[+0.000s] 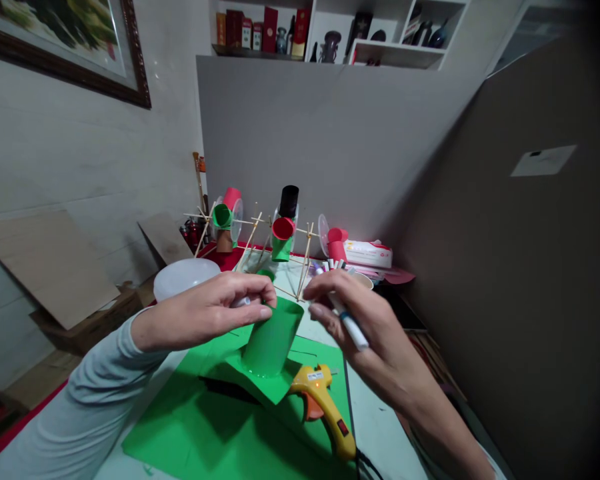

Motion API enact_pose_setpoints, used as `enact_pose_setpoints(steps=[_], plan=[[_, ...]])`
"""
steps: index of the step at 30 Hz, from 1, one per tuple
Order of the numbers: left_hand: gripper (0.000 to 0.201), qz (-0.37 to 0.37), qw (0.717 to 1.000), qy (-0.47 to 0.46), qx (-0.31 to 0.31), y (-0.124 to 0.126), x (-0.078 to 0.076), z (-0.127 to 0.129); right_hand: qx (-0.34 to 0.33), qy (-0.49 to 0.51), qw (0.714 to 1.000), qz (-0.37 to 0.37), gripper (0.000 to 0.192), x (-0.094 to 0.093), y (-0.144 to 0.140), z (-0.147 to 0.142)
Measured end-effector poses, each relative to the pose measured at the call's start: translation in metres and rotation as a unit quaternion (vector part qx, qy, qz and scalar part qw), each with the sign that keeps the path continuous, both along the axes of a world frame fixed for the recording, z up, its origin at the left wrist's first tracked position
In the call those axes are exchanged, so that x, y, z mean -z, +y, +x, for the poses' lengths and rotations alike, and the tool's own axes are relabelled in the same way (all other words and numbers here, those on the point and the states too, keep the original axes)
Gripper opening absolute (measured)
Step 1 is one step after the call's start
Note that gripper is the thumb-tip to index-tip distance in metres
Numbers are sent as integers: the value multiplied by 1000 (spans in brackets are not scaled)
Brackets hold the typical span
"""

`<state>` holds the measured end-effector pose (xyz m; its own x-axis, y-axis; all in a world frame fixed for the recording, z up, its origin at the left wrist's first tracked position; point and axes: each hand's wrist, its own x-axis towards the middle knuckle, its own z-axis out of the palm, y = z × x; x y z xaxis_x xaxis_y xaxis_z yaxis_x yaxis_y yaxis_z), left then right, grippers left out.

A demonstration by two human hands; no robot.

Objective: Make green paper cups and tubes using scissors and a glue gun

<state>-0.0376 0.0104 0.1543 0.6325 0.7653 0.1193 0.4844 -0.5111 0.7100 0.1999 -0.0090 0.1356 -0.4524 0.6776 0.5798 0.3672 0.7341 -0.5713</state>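
Left hand (220,308) pinching rim of green paper cylinder (271,340) to steady it upright on green paper sheet (190,427), bench centre; right hand (365,320) closed around white marker pen (347,321) just right; yellow glue gun (325,407) near

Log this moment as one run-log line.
left hand: pinching rim of green paper tube | right hand: holding marker | glue gun: lying on green sheet
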Motion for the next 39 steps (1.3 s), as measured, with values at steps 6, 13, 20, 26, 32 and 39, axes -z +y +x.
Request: enact_pose_setpoints(steps=[6, 13, 20, 26, 32, 39], plan=[[20, -39, 998, -37, -14, 1, 0, -2, 22, 305, 952, 16, 20, 3, -6, 3], [18, -100, 992, -74, -17, 2, 0, -2, -54, 252, 965, 45, 15, 3, -17, -4], [18, -118, 989, -92, -9, 2, 1, -1, -43, 196, 978, 63, 15, 6, -16, -6], [18, -114, 990, -84, -11, 0, 0, -2, -44, 198, 976, 74, 15, 6, -15, -5], [17, -106, 991, -77, -10, 0, -1, -2, -42, 198, 977, 69, 14, 5, -15, -5], [16, -105, 991, -83, -10, 0, -1, -2, -47, 208, 975, 66, 15, 5, -18, -5]])
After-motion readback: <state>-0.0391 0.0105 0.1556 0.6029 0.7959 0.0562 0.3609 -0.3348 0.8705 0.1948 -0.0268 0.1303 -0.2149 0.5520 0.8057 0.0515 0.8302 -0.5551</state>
